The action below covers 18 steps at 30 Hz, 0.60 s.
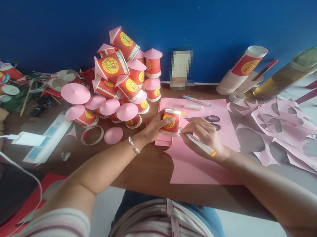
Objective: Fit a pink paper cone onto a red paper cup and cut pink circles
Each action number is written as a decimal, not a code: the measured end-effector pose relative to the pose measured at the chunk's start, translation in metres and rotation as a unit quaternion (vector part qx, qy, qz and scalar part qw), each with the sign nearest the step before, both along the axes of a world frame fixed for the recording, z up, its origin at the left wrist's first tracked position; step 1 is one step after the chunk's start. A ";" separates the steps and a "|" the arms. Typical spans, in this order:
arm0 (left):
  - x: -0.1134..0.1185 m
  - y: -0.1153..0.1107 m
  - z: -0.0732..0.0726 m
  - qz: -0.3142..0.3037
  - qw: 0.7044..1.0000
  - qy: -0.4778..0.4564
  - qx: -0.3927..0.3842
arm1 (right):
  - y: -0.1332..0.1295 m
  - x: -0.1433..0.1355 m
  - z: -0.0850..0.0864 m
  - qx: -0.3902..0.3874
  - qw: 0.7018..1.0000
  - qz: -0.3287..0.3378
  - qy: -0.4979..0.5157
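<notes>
Left hand [156, 127]: one cup [175, 125]; right hand [206, 132]: one marker [200, 144].

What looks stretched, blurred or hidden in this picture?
The head view stretches the bottle toward its right edge, probably through a wide lens; also in the head view, coarse pixels mask a pale thing by the wall, while the cup in the left hand looks fairly sharp there.

Red cup [175, 119], yellow-emblemed; white marker [199, 144], slanted alongside
</notes>
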<state>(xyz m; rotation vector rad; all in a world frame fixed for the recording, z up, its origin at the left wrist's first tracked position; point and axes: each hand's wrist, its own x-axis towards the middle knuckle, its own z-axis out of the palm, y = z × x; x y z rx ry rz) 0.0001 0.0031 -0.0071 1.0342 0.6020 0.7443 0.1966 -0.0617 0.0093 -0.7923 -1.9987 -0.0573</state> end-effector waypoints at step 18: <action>0.000 0.000 -0.001 0.004 1.000 -0.017 0.020 | -0.003 0.000 0.001 0.005 0.999 0.047 -0.011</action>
